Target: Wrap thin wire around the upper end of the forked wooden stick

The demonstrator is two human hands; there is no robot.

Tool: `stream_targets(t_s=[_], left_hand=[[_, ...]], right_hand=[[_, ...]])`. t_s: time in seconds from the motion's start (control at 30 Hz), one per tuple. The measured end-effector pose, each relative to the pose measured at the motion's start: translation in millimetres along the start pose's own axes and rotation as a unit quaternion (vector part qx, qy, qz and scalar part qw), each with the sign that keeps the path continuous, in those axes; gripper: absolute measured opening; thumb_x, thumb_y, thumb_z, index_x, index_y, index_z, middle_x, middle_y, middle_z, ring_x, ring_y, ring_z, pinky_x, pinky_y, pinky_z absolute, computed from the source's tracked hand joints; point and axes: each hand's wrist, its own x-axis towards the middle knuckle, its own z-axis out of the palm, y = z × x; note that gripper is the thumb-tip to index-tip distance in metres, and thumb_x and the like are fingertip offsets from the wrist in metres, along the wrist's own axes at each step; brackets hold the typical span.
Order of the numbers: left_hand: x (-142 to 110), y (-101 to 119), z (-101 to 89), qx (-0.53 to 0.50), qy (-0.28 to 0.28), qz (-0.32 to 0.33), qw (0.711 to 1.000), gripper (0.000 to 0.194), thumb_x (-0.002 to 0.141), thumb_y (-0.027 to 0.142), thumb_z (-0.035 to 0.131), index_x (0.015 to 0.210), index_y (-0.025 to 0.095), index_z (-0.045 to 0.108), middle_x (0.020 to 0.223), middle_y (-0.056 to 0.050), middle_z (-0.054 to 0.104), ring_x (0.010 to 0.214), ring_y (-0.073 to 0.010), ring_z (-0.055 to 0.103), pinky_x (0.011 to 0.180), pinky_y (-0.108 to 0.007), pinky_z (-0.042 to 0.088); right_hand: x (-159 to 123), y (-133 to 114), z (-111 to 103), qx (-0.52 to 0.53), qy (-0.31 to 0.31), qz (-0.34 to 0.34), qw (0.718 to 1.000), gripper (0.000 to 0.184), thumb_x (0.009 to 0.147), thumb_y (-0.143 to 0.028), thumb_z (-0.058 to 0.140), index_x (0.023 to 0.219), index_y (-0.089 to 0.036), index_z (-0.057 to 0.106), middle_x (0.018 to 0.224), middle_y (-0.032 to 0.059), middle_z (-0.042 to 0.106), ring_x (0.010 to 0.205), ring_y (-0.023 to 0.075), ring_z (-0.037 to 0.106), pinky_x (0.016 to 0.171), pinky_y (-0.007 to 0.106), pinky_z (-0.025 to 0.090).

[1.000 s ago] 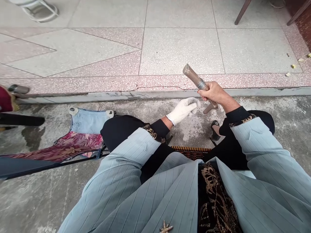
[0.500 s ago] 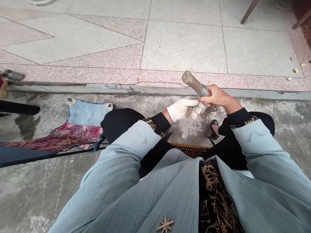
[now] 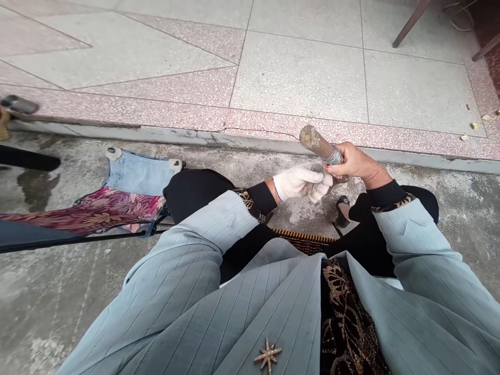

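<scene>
My right hand (image 3: pixel 353 162) is bare and wrapped round a brown wooden tool handle (image 3: pixel 318 144) with a metal band, which points up and to the left. My left hand (image 3: pixel 302 182) wears a white knit glove and is closed against the lower end of the same tool, right under my right hand. What the gloved fingers grip is hidden by the two hands. Both hands hover above the rough concrete ground between my black-trousered knees. I wear a pale blue pinstriped jacket.
A raised terrazzo step (image 3: pixel 250 136) runs across just beyond my hands. A folding stool with floral and denim fabric (image 3: pixel 117 200) lies at left. A dark shoe (image 3: pixel 342 211) shows below my hands. Chair legs (image 3: pixel 410 23) stand at the top right.
My gloved left hand has moved right from open air to close onto the tool's lower end. The right hand and handle have dropped slightly toward me.
</scene>
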Motion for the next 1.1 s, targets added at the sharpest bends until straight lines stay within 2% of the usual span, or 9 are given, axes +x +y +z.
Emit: stream_targets(t_s=[0.13, 0.37, 0.53, 0.7, 0.87, 0.93, 0.97, 1.03, 1.1], left_hand=[[3.8, 0.0, 11.4, -0.002, 0.002, 0.064, 0.998, 0.023, 0.069, 0.03, 0.076, 0.071, 0.013, 0.06, 0.054, 0.001, 0.053, 0.046, -0.0094, 0.05, 0.043, -0.021, 0.035], [11.1, 6.2, 14.5, 0.009, 0.151, 0.137, 0.979, 0.023, 0.073, 0.016, 0.059, 0.065, 0.019, 0.038, 0.047, 0.01, 0.025, 0.038, -0.0016, 0.018, 0.039, -0.017, 0.012], [4.8, 16.5, 17.1, -0.021, 0.185, 0.128, 0.974, 0.018, 0.079, 0.017, 0.055, 0.068, 0.019, 0.042, 0.051, 0.01, 0.021, 0.037, -0.0011, 0.017, 0.037, -0.015, 0.015], [0.5, 20.7, 25.1, -0.033, 0.176, 0.141, 0.974, 0.017, 0.082, 0.021, 0.054, 0.067, 0.018, 0.047, 0.05, 0.01, 0.018, 0.037, -0.0016, 0.018, 0.036, -0.015, 0.016], [2.1, 19.8, 16.1, 0.053, 0.194, 0.152, 0.968, 0.014, 0.084, 0.026, 0.053, 0.074, 0.018, 0.052, 0.049, 0.011, 0.021, 0.037, -0.0031, 0.016, 0.037, -0.018, 0.016], [3.4, 20.2, 11.3, 0.154, 0.252, 0.199, 0.935, 0.011, 0.085, 0.027, 0.056, 0.079, 0.017, 0.056, 0.051, 0.009, 0.032, 0.04, -0.0039, 0.025, 0.041, -0.019, 0.024], [4.1, 20.4, 9.5, 0.219, 0.29, 0.228, 0.903, 0.009, 0.084, 0.026, 0.058, 0.082, 0.017, 0.058, 0.055, 0.007, 0.042, 0.044, -0.0046, 0.034, 0.045, -0.02, 0.031], [5.0, 20.7, 7.3, 0.353, 0.36, 0.271, 0.82, 0.009, 0.082, 0.021, 0.06, 0.09, 0.016, 0.062, 0.074, 0.002, 0.061, 0.061, -0.0075, 0.052, 0.061, -0.022, 0.043], [5.5, 20.8, 5.6, 0.468, 0.395, 0.28, 0.739, 0.015, 0.083, 0.018, 0.059, 0.097, 0.016, 0.065, 0.093, -0.003, 0.069, 0.081, -0.0119, 0.062, 0.076, -0.026, 0.047]], right_hand=[[-1.3, -2.9, 0.5, -0.004, 0.021, 0.012, 1.0, 0.019, 0.068, -0.026, 0.077, 0.071, -0.018, 0.061, 0.049, -0.0043, 0.056, 0.041, 0.0086, 0.049, 0.037, 0.018, 0.036], [4.8, 8.0, 6.8, -0.045, 0.13, -0.016, 0.99, 0.018, 0.065, -0.022, 0.078, 0.075, -0.017, 0.064, 0.06, -0.0032, 0.057, 0.047, 0.0093, 0.052, 0.039, 0.02, 0.037], [11.1, 18.4, 11.4, -0.013, 0.205, -0.044, 0.978, 0.018, 0.066, -0.028, 0.073, 0.072, -0.018, 0.059, 0.052, -0.0047, 0.053, 0.042, 0.0091, 0.046, 0.041, 0.023, 0.038], [15.9, 22.3, 12.6, 0.046, 0.214, -0.055, 0.974, 0.017, 0.069, -0.031, 0.068, 0.07, -0.02, 0.055, 0.048, -0.0057, 0.049, 0.041, 0.0093, 0.044, 0.045, 0.024, 0.038], [18.3, 21.9, 12.4, 0.028, 0.233, -0.035, 0.972, 0.018, 0.07, -0.03, 0.067, 0.068, -0.021, 0.052, 0.047, -0.005, 0.05, 0.041, 0.0095, 0.044, 0.043, 0.024, 0.036], [20.7, 21.3, 13.5, 0.03, 0.257, -0.022, 0.966, 0.019, 0.071, -0.029, 0.067, 0.067, -0.022, 0.05, 0.046, -0.005, 0.05, 0.041, 0.0095, 0.043, 0.043, 0.024, 0.036], [22.0, 20.7, 14.6, 0.036, 0.271, -0.015, 0.962, 0.019, 0.072, -0.028, 0.066, 0.067, -0.022, 0.05, 0.046, -0.0052, 0.049, 0.04, 0.0094, 0.043, 0.043, 0.024, 0.036], [24.7, 19.1, 18.0, 0.057, 0.296, -0.001, 0.954, 0.017, 0.073, -0.027, 0.065, 0.067, -0.022, 0.049, 0.046, -0.0056, 0.048, 0.04, 0.009, 0.042, 0.042, 0.023, 0.036], [26.8, 17.2, 22.3, 0.082, 0.312, 0.015, 0.946, 0.017, 0.074, -0.025, 0.064, 0.067, -0.022, 0.048, 0.047, -0.0057, 0.047, 0.04, 0.0089, 0.041, 0.041, 0.023, 0.035]])
